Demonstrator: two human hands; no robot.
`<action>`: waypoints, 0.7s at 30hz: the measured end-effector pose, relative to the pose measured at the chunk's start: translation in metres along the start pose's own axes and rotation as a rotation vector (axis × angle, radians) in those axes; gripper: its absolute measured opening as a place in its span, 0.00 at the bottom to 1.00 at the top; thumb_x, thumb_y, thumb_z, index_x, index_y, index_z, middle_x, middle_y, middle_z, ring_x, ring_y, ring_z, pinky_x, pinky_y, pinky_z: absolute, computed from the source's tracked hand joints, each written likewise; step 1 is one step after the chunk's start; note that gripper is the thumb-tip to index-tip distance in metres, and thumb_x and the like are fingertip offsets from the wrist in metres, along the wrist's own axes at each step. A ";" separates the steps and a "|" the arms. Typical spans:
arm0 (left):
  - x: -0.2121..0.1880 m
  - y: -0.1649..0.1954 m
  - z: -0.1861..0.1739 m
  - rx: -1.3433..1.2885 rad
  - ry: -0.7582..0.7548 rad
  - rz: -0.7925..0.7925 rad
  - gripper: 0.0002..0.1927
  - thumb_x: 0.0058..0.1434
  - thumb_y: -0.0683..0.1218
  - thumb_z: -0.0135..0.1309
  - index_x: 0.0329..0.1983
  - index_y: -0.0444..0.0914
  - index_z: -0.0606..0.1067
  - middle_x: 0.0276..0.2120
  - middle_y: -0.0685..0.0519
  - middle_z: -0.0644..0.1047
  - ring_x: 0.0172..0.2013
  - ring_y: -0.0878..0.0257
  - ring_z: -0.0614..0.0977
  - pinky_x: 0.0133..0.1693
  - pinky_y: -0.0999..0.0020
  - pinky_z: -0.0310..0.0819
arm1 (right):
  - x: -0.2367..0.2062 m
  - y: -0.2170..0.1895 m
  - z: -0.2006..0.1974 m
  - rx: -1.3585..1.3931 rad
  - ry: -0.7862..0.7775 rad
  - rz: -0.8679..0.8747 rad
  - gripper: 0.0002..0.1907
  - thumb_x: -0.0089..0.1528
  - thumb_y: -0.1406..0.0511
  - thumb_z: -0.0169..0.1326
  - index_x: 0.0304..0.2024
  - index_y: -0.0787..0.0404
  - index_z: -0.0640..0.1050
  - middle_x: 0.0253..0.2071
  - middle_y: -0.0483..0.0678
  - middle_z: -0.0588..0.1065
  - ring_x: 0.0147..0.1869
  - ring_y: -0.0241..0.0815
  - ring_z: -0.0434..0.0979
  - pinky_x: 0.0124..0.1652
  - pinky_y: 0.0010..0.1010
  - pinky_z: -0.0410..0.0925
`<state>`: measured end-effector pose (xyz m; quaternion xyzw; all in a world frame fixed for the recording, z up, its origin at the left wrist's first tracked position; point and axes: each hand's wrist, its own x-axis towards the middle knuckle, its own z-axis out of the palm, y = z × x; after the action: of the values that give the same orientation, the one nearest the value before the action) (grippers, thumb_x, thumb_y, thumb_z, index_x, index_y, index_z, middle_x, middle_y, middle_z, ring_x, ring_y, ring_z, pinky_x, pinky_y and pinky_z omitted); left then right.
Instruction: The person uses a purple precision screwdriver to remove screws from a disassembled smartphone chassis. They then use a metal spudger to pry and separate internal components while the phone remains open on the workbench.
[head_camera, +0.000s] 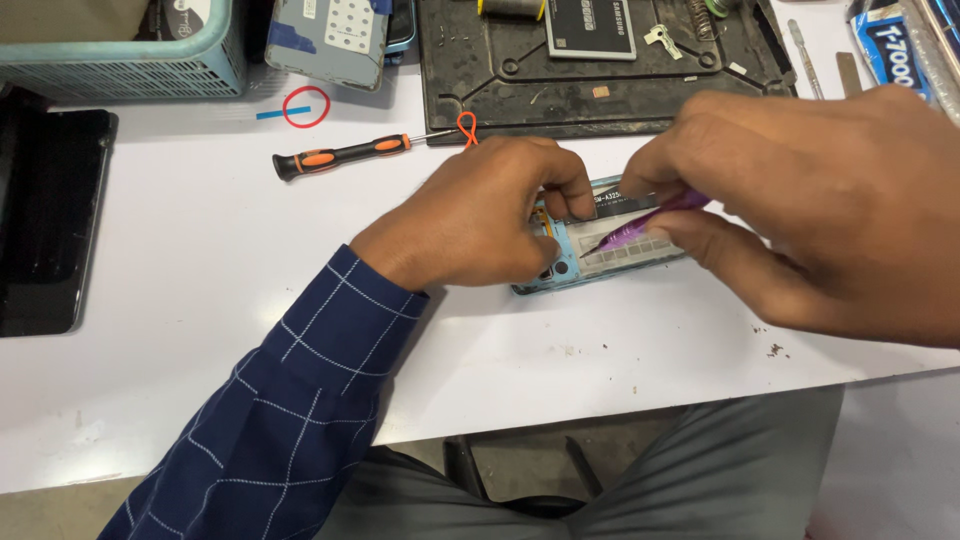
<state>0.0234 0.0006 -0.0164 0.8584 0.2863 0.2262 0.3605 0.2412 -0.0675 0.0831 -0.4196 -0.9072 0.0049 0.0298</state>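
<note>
Purple plastic, tapering to a fine point, is what the right hand (820, 210) pinches: a slim purple prying tool (640, 224) caught between thumb and fingers, its tip resting on the pale inner frame of the opened light-blue phone body (600, 255). The left hand (480, 215) is clenched down on the left end of that same phone, fingertips curled over its far edge and pinning it flat on the white worktop (200, 260), near the middle of the scene. The phone, opened as it is, looks light, thin and stiff, yet probably fragile: exposed parts and small connectors would not like pressure, so the safest hold seems to be at the rim and short ends, as the left hand has it, never across the bare middle. The tool is likely light and slightly springy, best held near its tip for control. Counting outward: one open phone, one purple tool. Far left of the hands lies one black-and-orange screwdriver (340, 155), with one small orange loop (466, 128) at its tip and one red ring (306, 107) beyond it. Further off sit one dark grey work mat (520, 95) carrying one flat dark battery (591, 27), one pale blue phone back cover (325, 40), one teal basket (120, 60) and, at far left, one black screen panel (45, 220).
</note>
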 end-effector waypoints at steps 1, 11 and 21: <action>0.000 0.000 -0.001 0.010 0.005 -0.017 0.16 0.40 0.38 0.63 0.35 0.38 0.80 0.36 0.52 0.82 0.38 0.60 0.84 0.38 0.65 0.78 | 0.002 0.000 0.003 -0.007 -0.014 0.020 0.16 0.57 0.62 0.63 0.47 0.55 0.78 0.31 0.43 0.77 0.29 0.40 0.80 0.22 0.33 0.68; 0.000 -0.002 -0.002 0.031 -0.004 -0.048 0.15 0.40 0.38 0.63 0.34 0.37 0.79 0.34 0.52 0.81 0.35 0.60 0.83 0.35 0.65 0.76 | 0.007 0.002 0.012 -0.001 0.009 -0.018 0.13 0.59 0.63 0.61 0.46 0.56 0.77 0.30 0.41 0.75 0.27 0.39 0.78 0.21 0.33 0.65; -0.001 -0.008 0.000 0.016 0.001 -0.022 0.15 0.40 0.37 0.63 0.34 0.36 0.78 0.34 0.52 0.80 0.35 0.60 0.83 0.35 0.66 0.76 | 0.011 0.000 0.016 0.007 0.007 -0.040 0.12 0.57 0.64 0.61 0.43 0.57 0.77 0.30 0.43 0.75 0.27 0.42 0.77 0.21 0.35 0.65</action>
<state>0.0198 0.0044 -0.0220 0.8579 0.2978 0.2202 0.3561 0.2326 -0.0587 0.0681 -0.4014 -0.9152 0.0061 0.0345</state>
